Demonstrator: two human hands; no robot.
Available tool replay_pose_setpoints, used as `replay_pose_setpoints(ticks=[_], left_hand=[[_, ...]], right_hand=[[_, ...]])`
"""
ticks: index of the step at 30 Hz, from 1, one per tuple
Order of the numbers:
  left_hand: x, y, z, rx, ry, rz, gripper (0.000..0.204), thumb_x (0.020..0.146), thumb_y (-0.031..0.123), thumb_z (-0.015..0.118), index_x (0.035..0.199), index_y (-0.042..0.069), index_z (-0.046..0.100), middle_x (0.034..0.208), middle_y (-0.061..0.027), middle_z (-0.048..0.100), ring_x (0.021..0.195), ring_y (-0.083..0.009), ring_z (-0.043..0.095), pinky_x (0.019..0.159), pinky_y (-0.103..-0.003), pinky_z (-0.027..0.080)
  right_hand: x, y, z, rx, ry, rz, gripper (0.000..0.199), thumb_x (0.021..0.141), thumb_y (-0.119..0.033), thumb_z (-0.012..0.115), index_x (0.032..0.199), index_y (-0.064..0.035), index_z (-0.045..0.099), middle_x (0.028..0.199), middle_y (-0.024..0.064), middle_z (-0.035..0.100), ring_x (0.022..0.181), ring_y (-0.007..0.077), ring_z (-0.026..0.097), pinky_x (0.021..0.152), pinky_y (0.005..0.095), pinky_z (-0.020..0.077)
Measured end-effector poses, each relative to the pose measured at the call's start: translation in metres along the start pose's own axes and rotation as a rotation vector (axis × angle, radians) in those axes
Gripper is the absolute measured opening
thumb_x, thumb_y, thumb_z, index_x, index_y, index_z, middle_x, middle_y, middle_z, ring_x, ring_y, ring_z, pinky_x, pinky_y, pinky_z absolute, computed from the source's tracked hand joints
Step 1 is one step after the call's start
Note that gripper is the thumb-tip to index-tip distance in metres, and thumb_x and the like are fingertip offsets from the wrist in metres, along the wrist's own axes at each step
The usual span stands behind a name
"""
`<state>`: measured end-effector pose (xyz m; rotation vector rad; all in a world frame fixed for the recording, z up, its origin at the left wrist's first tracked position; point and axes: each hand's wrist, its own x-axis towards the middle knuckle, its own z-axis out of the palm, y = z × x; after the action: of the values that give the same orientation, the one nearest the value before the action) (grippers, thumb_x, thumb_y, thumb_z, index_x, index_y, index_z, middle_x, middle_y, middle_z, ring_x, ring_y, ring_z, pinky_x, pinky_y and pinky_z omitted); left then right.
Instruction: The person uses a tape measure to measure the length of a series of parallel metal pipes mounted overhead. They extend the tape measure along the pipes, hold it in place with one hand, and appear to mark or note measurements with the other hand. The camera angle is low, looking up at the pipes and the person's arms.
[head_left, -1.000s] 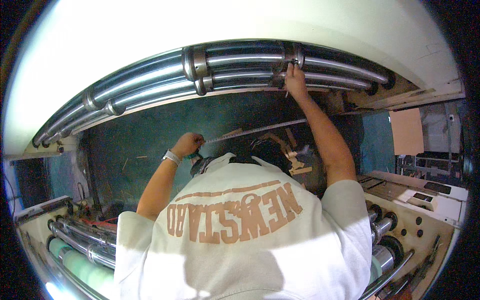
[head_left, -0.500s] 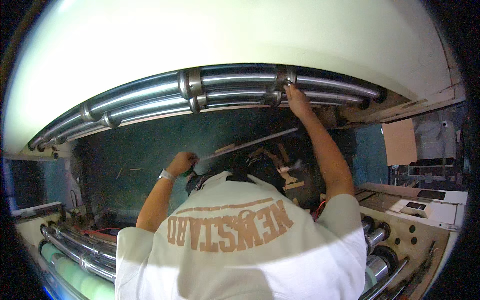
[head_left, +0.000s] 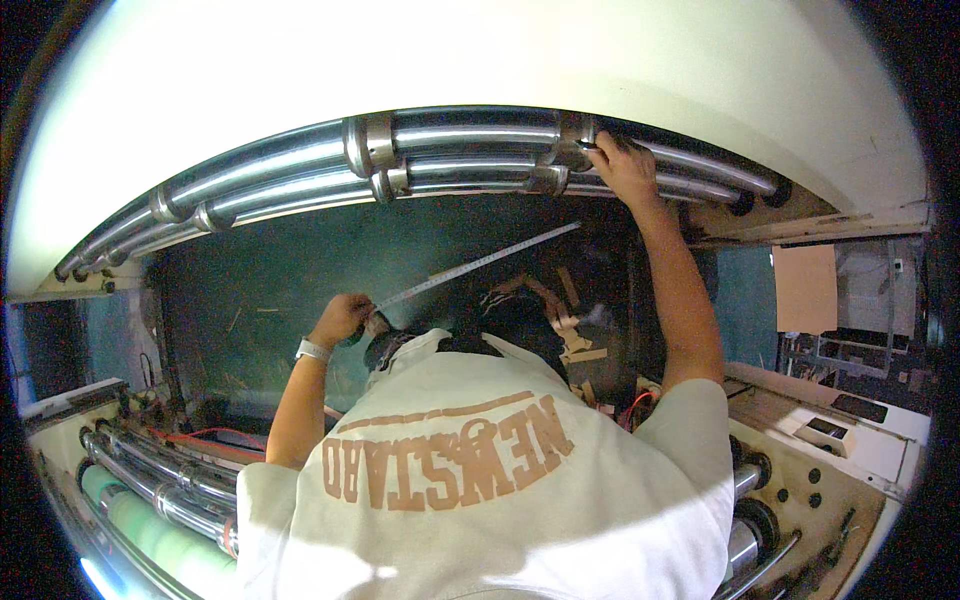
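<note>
My left hand (head_left: 345, 318), with a pale band on its wrist, is closed round a tape measure at the left of my body. Its pale, marked blade (head_left: 470, 266) stretches out to the upper right, over the dark floor. My right hand (head_left: 628, 170) is raised to the far machine, its fingers curled at the right-hand metal collar (head_left: 572, 135) on the upper steel shaft (head_left: 475, 133). A small shiny piece shows at those fingertips; whether it is held or part of the collar I cannot make out.
A lower steel shaft (head_left: 475, 168) with more collars runs alongside the upper one, beneath a white machine cover (head_left: 480, 50). Behind me stand more rollers, including a green one (head_left: 165, 530). Scraps of cardboard (head_left: 580, 350) lie below, and a brown sheet (head_left: 805, 288) hangs at the right.
My right hand has shifted from below the collar to its right side, with the fingers now bent toward it. The tape blade is tilted more steeply and shows more clearly. The whole view has shifted slightly.
</note>
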<state>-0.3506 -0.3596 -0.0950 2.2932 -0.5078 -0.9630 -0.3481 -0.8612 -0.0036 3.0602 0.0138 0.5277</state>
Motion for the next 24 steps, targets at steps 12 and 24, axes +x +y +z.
replay_pose_setpoints(ticks=[12,24], left_hand=[[0.013,0.006,0.016,-0.026,0.051,0.039,0.018,0.078,0.014,0.05,0.081,-0.001,0.059,0.07,-0.0144,0.06,0.062,-0.0232,0.057,0.06,-0.033,0.044],[0.027,0.001,0.015,-0.123,0.112,0.198,0.014,0.078,0.011,0.052,0.08,-0.002,0.059,0.065,-0.0106,0.058,0.057,-0.016,0.051,0.057,-0.03,0.042]], right_hand=[[0.024,-0.008,-0.022,0.09,-0.353,0.172,0.08,0.072,-0.057,0.052,0.134,-0.0186,0.019,0.073,0.0182,0.059,0.066,0.0325,0.06,0.061,0.041,0.0472],[0.024,-0.003,-0.007,0.123,-0.042,0.004,0.078,0.072,-0.055,0.054,0.132,-0.0142,0.025,0.079,0.0187,0.059,0.072,0.0307,0.059,0.067,0.0403,0.046]])
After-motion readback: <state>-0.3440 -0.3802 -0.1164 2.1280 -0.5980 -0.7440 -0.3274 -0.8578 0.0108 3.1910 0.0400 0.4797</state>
